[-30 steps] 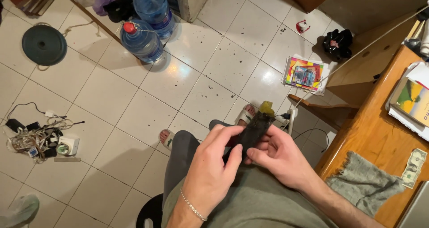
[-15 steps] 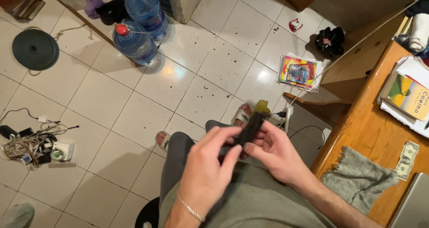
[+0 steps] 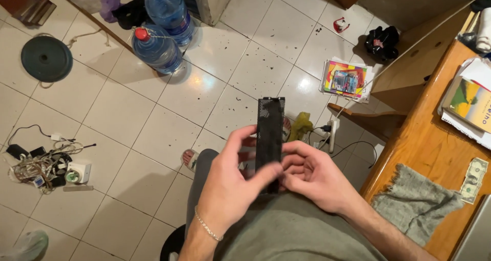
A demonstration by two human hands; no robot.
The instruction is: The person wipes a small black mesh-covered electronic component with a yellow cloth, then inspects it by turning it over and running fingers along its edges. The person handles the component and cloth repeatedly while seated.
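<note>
A long, flat black perforated strip [image 3: 269, 130] stands nearly upright over my lap, held by both hands. My left hand [image 3: 232, 187], with a thin silver bracelet on its wrist, pinches the strip's lower half from the left. From the right, the curled fingers of my right hand [image 3: 312, 176] grip the same lower part. The strip's top end rises free above my fingers. Below the hands are my grey-green shirt and grey trousers, and a sandalled foot [image 3: 190, 159] shows on the tiled floor.
Two big water bottles [image 3: 157, 49] stand at the back. A dark disc [image 3: 47, 59] and a tangle of cables with a socket [image 3: 46, 164] lie on the left. At right, a wooden desk [image 3: 434, 148] carries a grey cloth [image 3: 417, 202], a banknote [image 3: 474, 179] and books [image 3: 473, 105]. Colourful booklets [image 3: 348, 81] lie on the floor.
The black strip has been turned from a slant to nearly upright and raised, so its perforated top now stands clear above my fingers. A yellow bag behind it is now uncovered.
</note>
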